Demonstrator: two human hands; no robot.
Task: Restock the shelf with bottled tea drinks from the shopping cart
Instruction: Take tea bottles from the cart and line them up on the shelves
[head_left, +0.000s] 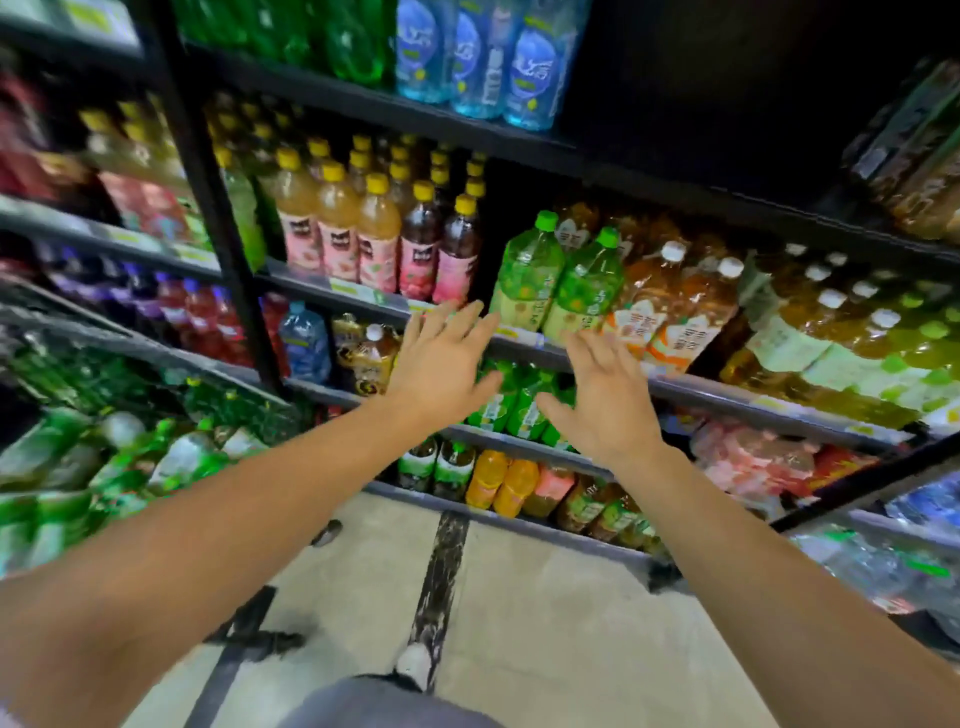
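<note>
Both my arms reach out toward the drinks shelf. My left hand (441, 358) is empty, fingers spread, hovering just below the shelf edge (519, 338). My right hand (602, 395) is also empty with fingers spread, a little lower and to the right. Just above them stand two large green-capped tea bottles (558, 280) on the middle shelf, beside orange-labelled tea bottles with white caps (670, 306). At the left, the shopping cart (130, 343) holds several green-labelled bottles (171, 457) lying on their sides.
Yellow-capped juice bottles (358, 228) stand to the left of the green tea. Blue water bottles (478, 57) fill the top shelf. Lower shelves carry small green and orange bottles (498, 478). A black upright post (218, 218) divides the shelving. Bare floor (545, 597) lies below.
</note>
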